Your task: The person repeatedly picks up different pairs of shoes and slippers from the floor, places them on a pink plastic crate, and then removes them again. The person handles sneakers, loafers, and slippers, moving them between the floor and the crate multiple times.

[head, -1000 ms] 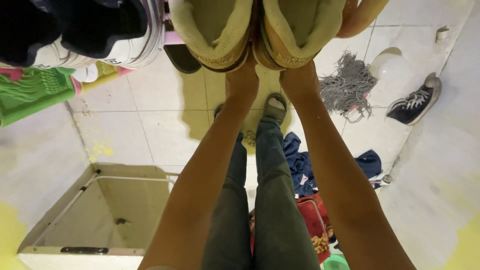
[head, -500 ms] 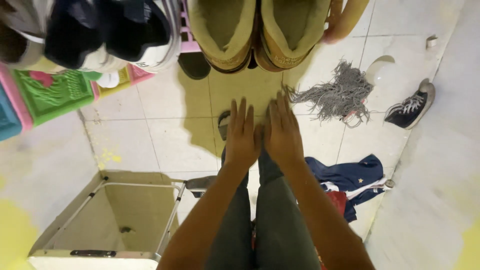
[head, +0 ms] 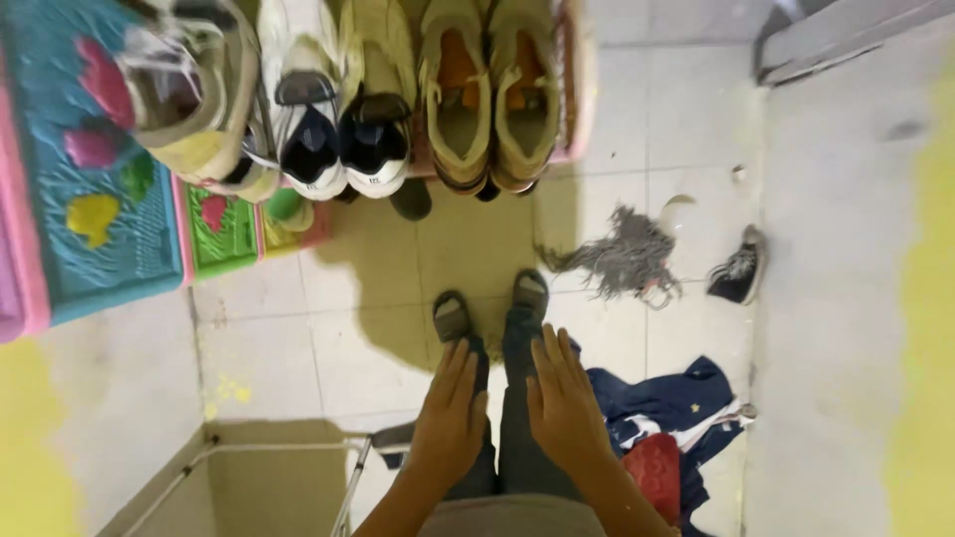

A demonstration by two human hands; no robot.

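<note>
Left hand [head: 453, 413] and right hand [head: 565, 408] at lower centre, fingers flat, spread, holding nothing. Tan boots [head: 487, 94] on pink rack [head: 577, 89], top centre, well apart from hands. Black-white sneakers [head: 343, 149] beside boots.

Five shoes [head: 468, 99] on the rack, one sneaker [head: 738, 270] on the floor

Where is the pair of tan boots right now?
In the head view, the tan boots sit side by side at the top centre on the pink rack, right of the black-and-white sneakers, well ahead of both empty hands.
</note>
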